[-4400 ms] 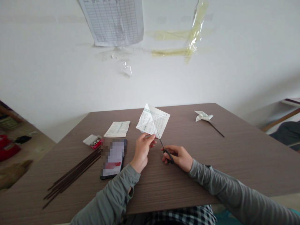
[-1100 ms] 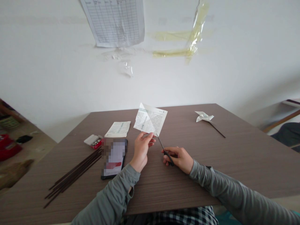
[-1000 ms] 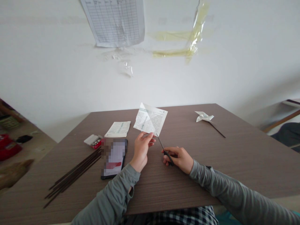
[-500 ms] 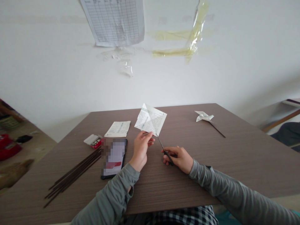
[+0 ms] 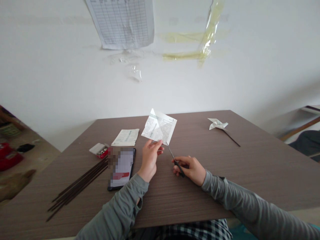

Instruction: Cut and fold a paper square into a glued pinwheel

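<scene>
My left hand (image 5: 150, 157) pinches the lower edge of a printed paper square (image 5: 160, 126), which is tilted above the table and shows diagonal creases. In my right hand (image 5: 191, 168) is a pair of scissors (image 5: 178, 166), black at the handles. Their thin blades point up and left and meet the paper's lower corner, just right of my left fingers. Whether the blades are apart cannot be made out. To the right lies a paper pinwheel (image 5: 218, 124) on a dark stick (image 5: 231, 137).
On the left of the brown table (image 5: 160, 200) are a stack of printed paper (image 5: 125, 137), a small red and white box (image 5: 100, 151) with its lid up, several dark sticks (image 5: 77, 183) and a phone (image 5: 121, 170). A white wall (image 5: 160, 90) stands behind.
The paper square has shifted slightly left and up and tilted a little in my left hand. My right hand and the scissors stay almost in place, blade tips still at the paper's lower corner.
</scene>
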A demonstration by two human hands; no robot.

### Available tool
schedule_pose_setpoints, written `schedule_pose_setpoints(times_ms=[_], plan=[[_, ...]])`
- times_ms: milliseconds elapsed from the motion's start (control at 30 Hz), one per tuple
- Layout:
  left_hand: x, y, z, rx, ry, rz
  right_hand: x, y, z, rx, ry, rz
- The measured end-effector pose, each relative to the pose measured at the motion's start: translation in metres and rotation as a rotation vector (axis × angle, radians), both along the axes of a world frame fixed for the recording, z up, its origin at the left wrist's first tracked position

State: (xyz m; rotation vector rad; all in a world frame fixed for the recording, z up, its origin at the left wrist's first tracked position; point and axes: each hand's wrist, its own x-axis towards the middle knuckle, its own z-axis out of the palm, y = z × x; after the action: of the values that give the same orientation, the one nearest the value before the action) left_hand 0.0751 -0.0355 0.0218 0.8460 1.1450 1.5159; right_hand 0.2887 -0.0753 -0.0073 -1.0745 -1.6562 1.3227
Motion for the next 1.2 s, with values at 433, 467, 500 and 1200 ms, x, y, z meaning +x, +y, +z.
schedule_pose_setpoints(times_ms=[433,467,500,1200], plan=[[0.000,0.000,-0.002,0.053,0.059,0.003,0.002,0.003,-0.006,-0.001,0.021,-0.003],[0.000,0.000,-0.002,0.055,0.058,0.002,0.002,0.004,-0.007,0.001,0.025,0.002],[0.001,0.000,-0.001,0.057,0.059,0.003,0.002,0.004,-0.007,0.003,0.029,0.007],[0.000,0.002,0.001,0.071,0.072,0.000,0.004,0.006,-0.016,0.028,0.032,0.026]])
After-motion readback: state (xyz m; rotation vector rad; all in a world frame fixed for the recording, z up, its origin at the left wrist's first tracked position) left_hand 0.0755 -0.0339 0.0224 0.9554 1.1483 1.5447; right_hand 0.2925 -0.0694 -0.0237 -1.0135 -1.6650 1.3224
